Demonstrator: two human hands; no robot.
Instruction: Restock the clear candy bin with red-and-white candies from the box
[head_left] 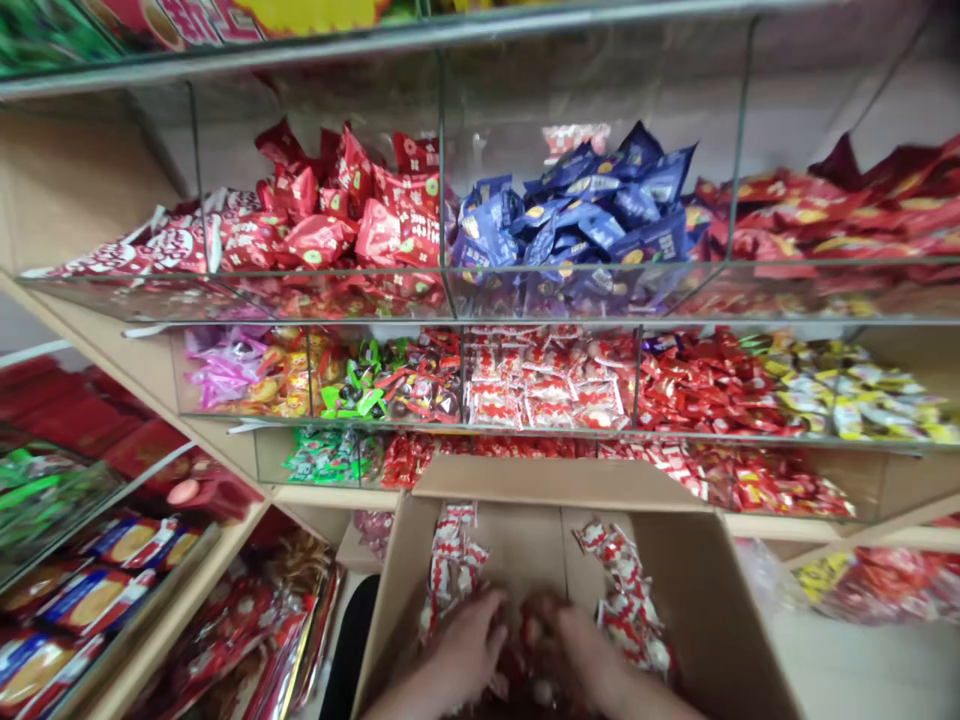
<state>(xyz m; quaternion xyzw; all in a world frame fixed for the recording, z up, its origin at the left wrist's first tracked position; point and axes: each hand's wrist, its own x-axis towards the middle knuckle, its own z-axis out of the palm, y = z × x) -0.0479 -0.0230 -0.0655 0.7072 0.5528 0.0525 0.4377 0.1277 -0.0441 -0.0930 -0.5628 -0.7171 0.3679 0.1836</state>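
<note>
Both my hands reach down into an open cardboard box (686, 590) holding red-and-white wrapped candies. My left hand (466, 645) is cupped, its fingers curved and somewhat apart, with nothing plainly held in it. It is next to the candies on the left side (448, 555). My right hand (574, 650) faces it, fingers bent inward and smeared by motion; whether they grip anything is hidden. More candies on the right side (626, 590) lie just beyond that hand. Between the hands, dim red wrappers show blurred at the bottom.
Behind the box rise shelves with clear-walled bins: red packets (352, 205), blue packets (585, 215), and red-and-white candies (544, 380). The box's raised back flap (555, 482) stands against the lowest bins. Blue biscuit packs (90, 590) fill a shelf at left. Bagged sweets (892, 585) lie at right.
</note>
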